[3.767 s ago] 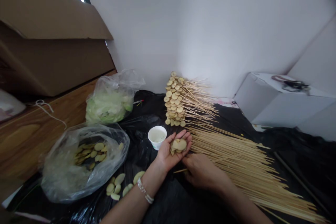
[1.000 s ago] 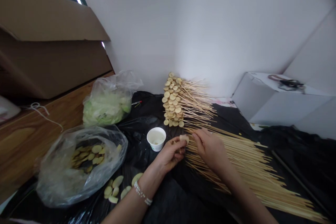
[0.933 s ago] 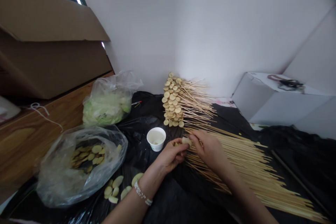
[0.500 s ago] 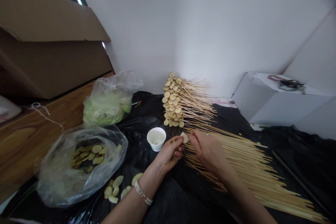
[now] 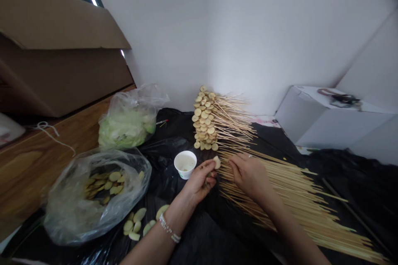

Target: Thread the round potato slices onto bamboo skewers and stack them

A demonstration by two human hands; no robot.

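Note:
Between the fingertips of my left hand point(image 5: 202, 180) is a pale round potato slice point(image 5: 217, 162), gripped near its edge. To the right, my right hand point(image 5: 248, 172) is closed in a pinch on a thin bamboo skewer point(image 5: 337, 197), whose far end juts out past the others. A small gap separates the right fingertips from the slice. Under and beside the right hand lies a wide spread of bare skewers point(image 5: 298, 190). Beyond the hands is a stack of skewered potato slices point(image 5: 205, 122), their sticks pointing right. A white cup point(image 5: 185, 153) stands just left of my left hand.
An open plastic bag of potato slices point(image 5: 102, 198) lies at the left, with loose slices point(image 5: 137, 225) near it. Behind it stands a bag of pale green slices point(image 5: 127, 126). Black plastic sheeting point(image 5: 211, 232) covers the surface. A white box point(image 5: 326, 116) is at right, a cardboard box point(image 5: 62, 74) at left.
My right hand has moved slightly right, away from the potato slice, and a skewer now sticks out further to the right. The slice has turned a little in my left fingers.

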